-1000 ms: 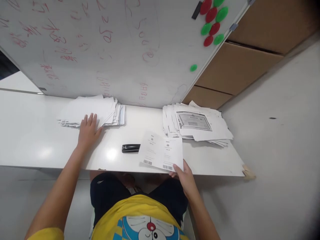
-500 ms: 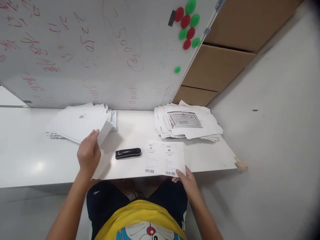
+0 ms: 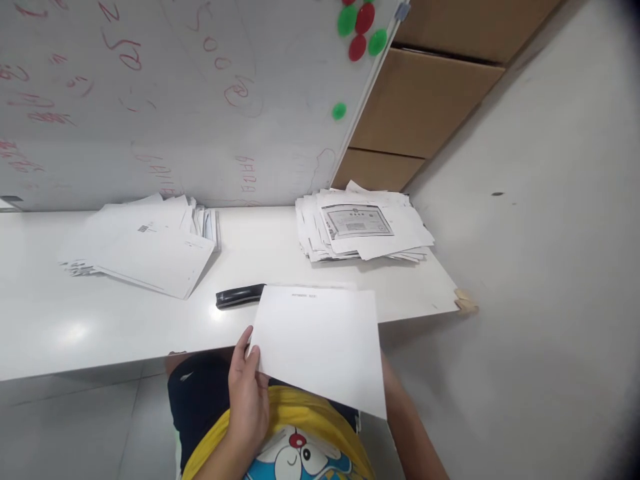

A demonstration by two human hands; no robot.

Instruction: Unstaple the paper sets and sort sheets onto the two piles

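Observation:
My left hand [image 3: 249, 393] pinches the left edge of a white sheet [image 3: 320, 343] with thumb on top, holding it face down over the table's front edge and my lap. Faint print shows near the sheet's top. My right forearm [image 3: 415, 437] runs up under the sheet's right side, and the paper hides that hand. A black stapler [image 3: 239, 296] lies on the white table [image 3: 60, 320], just left of the sheet's top corner. One paper pile [image 3: 145, 247] lies to the left and another, of printed sheets [image 3: 360, 227], to the right.
A whiteboard [image 3: 200, 100] with red writing leans behind the table, with red and green magnets [image 3: 357, 27] on it. Brown cardboard boxes [image 3: 420, 100] stand at the back right. A white wall or floor surface [image 3: 540, 267] lies to the right of the table end.
My left hand has taken a sheet from the left pile and carried it right and toward me, over the printed sheets at the table edge. My right hand is now hidden beneath it.

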